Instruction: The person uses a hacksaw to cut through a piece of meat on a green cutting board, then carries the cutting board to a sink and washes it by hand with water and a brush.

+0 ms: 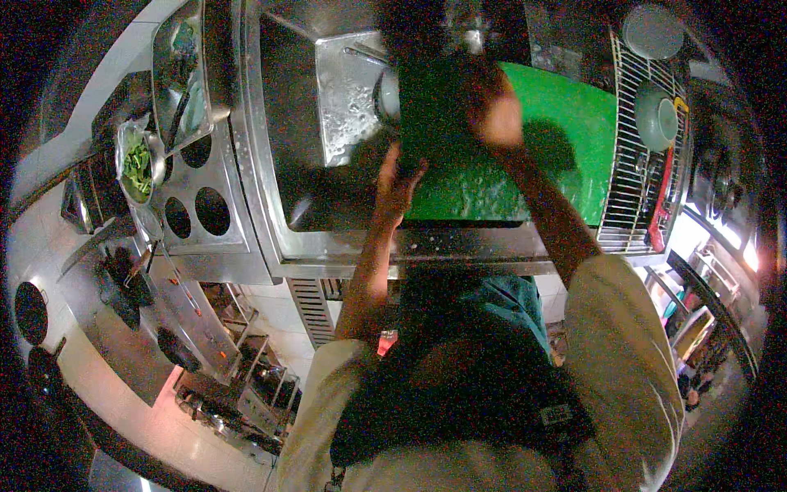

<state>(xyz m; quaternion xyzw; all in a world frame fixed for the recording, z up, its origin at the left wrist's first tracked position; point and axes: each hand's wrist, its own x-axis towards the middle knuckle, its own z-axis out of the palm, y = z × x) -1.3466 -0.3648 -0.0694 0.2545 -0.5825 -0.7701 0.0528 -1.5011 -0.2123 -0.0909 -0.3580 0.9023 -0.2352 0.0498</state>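
A green cutting board [566,107] lies across the right part of a metal sink, its surface wet and partly in dark shadow. My left hand [398,187] is at the board's left edge, with its thumb and fingers apart and nothing visible between them. Over the upper middle of the board is my right hand [498,119], smeared by motion. Its fingers fade into the dark, so anything in them is hidden. Left of the board, the sink basin [344,123] has foamy droplets, and a pale rounded bowl [388,94] shows partly beside the board.
A wire rack [625,148] to the right carries a greenish bowl [656,119] and a red-handled tool [661,201]. Another bowl [652,31] is at the far right. On the left stand a container of green vegetables [136,168] and a metal counter with round holes [234,234].
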